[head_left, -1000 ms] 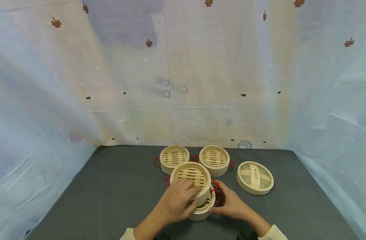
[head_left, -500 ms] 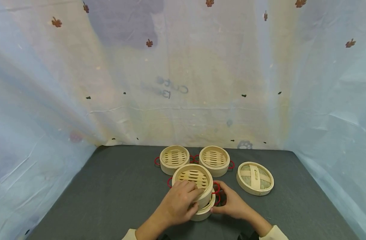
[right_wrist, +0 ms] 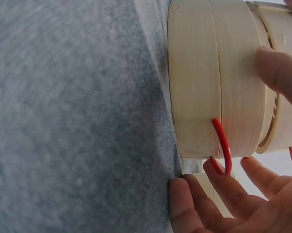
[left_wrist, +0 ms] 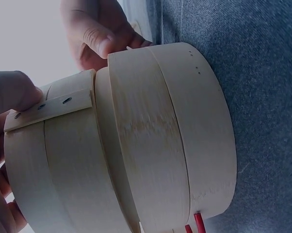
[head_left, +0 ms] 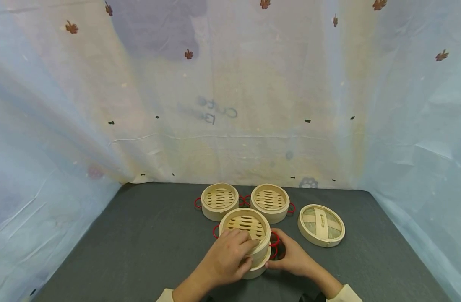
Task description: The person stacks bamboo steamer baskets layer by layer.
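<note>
My left hand [head_left: 230,256] grips the near rim of a round bamboo steamer basket [head_left: 262,251], fingers inside over the slotted floor and thumb outside. This basket sits tilted over a second, lower bamboo steamer basket [left_wrist: 151,121]; a narrow uneven gap shows between them in the left wrist view. The lower basket stands on the dark cloth. My right hand [head_left: 294,255] holds the lower basket's right side, with the thumb [right_wrist: 277,73] against its wall and the fingers around by its red handle [right_wrist: 226,150].
Behind stand two more slotted steamer baskets, one at back left [head_left: 220,199] and one at back right [head_left: 269,199], each with red handles. A round bamboo lid [head_left: 321,225] with a crossing strap lies to the right. A pale patterned curtain [head_left: 230,92] hangs behind the dark table [head_left: 147,243].
My left hand has moved the upper basket slightly right and toward me, down closer over the lower one. My right hand has barely moved.
</note>
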Action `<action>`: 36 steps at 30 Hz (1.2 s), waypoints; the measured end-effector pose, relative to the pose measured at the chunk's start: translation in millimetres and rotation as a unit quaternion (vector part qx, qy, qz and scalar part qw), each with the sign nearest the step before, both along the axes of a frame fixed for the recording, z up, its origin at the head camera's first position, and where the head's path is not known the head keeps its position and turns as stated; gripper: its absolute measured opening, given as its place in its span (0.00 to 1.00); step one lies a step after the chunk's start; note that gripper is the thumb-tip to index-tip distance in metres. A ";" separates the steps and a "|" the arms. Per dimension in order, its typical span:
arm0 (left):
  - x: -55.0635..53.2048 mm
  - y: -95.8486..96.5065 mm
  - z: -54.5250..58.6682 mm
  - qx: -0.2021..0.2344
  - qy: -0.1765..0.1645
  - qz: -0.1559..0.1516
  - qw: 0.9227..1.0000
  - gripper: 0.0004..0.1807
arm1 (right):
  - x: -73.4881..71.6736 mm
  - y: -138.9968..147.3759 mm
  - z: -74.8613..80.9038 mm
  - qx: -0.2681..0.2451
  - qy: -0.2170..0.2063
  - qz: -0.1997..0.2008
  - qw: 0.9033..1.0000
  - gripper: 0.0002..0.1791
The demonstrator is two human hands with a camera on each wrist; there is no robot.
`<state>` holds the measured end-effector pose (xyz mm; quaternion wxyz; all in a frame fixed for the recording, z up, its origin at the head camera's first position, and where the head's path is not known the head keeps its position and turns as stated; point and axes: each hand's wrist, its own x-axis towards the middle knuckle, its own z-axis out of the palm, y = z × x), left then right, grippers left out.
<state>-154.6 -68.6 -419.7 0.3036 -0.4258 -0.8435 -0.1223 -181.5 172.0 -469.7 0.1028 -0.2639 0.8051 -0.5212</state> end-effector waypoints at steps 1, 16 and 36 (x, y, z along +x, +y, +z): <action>0.0 0.4 -0.1 0.000 0.001 -0.001 1.000 0.19 | 0.0 0.0 0.0 0.000 -0.001 0.001 1.000 0.46; 1.1 2.4 -2.9 -0.004 0.005 -0.004 1.000 0.20 | 1.4 -1.4 2.1 0.000 -0.001 -0.005 1.000 0.45; 3.0 4.8 -4.9 -0.012 0.023 -0.011 1.000 0.19 | -1.1 -0.5 -0.8 0.004 0.001 -0.004 1.000 0.45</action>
